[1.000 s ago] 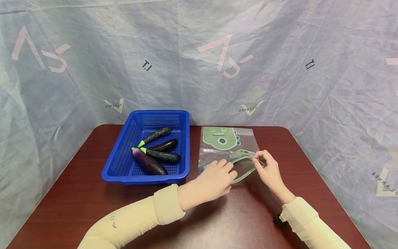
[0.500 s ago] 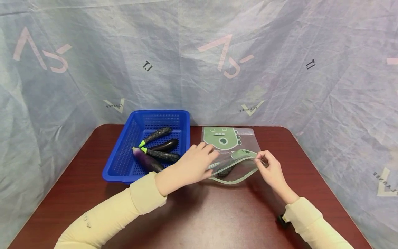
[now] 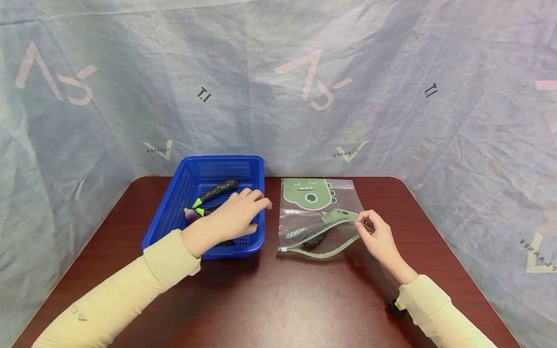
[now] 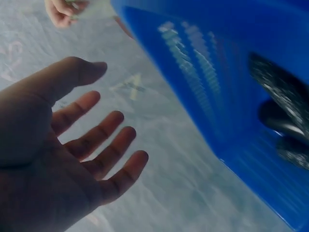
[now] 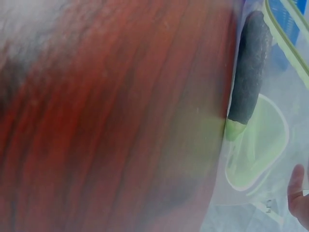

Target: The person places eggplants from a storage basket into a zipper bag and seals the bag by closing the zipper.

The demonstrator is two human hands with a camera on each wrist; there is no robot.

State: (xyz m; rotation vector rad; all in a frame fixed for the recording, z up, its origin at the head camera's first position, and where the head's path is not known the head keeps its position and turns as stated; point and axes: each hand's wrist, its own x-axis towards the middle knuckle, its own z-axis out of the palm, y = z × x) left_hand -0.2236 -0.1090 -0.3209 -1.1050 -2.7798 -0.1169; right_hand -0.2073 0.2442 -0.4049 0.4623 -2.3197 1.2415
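Observation:
My left hand [image 3: 235, 212] hovers over the blue basket [image 3: 163, 217] with its fingers spread and nothing held, also plain in the left wrist view. Beneath it, partly covered, lie a purple eggplant [image 3: 190, 215] and dark vegetables, among them a bumpy one with a bright green end [image 3: 217, 191]. On the right, my right hand [image 3: 378, 239] pinches the edge of a clear zip bag [image 3: 287, 217] printed with green cartoon shapes. The bag's mouth gapes towards me. Inside it lies a dark bumpy vegetable with a green end [image 5: 248, 72].
A dark red wooden table [image 3: 283, 299] bears the basket at left and the bag to its right. Pale printed cloth [image 3: 243, 111] hangs behind and along both sides. A white slider [image 3: 285, 249] sits at the bag's left corner.
My left hand has left the bag and moved left, over the basket. The bag's mouth shows wider, with the vegetable inside now visible. My right hand keeps its pinch on the edge.

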